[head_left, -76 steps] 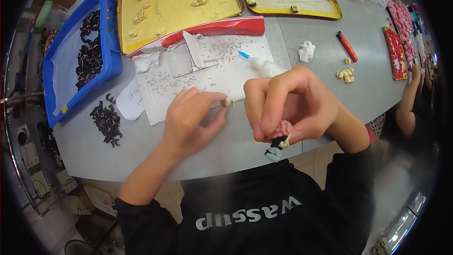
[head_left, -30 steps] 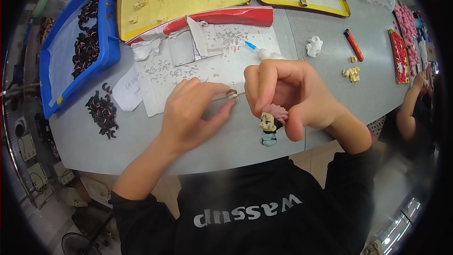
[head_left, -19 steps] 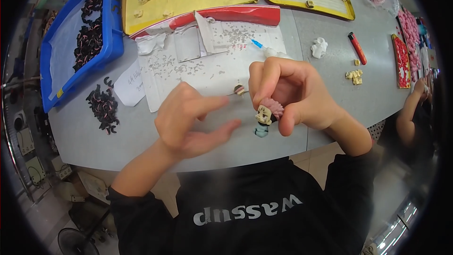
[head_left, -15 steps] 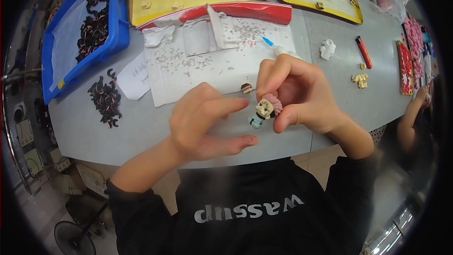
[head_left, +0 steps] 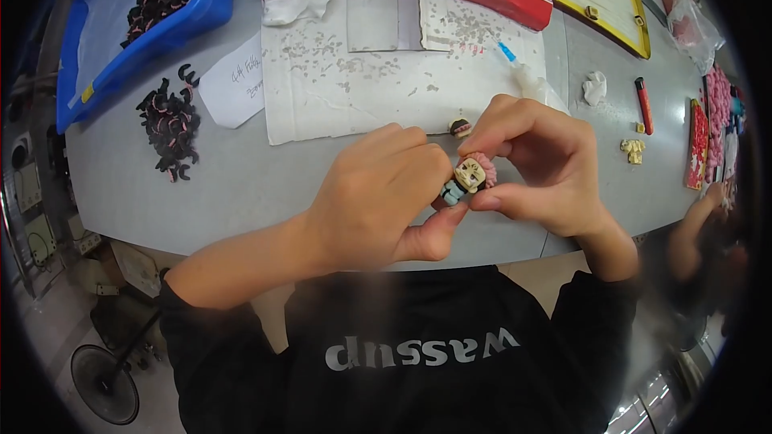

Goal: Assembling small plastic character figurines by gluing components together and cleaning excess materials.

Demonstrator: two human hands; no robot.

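Between my two hands, over the grey table, is a tiny figurine [head_left: 470, 175] with pink hair, a cream face and a pale blue body. My right hand [head_left: 537, 162] pinches it by the head, thumb below and fingers above. The thumb and fingertips of my left hand [head_left: 384, 199] close on its pale blue body from the other side. Just beyond my right fingertips lies a small dark-and-cream piece [head_left: 460, 128]. A white board [head_left: 322, 116] strewn with small grey flakes stretches behind my hands.
A blue bin [head_left: 211, 16] of black curved pieces stands at the left, near a loose black pile [head_left: 170, 127] and a paper label [head_left: 233, 90]. Yellow trays [head_left: 555, 0] line the back. Rightward lie a blue-tipped tube [head_left: 507, 51], a red knife [head_left: 642, 100] and cream pieces [head_left: 633, 151].
My left hand has moved in from apart and closed on the figurine's body. My right hand keeps its pinch. The whole view has shifted slightly.
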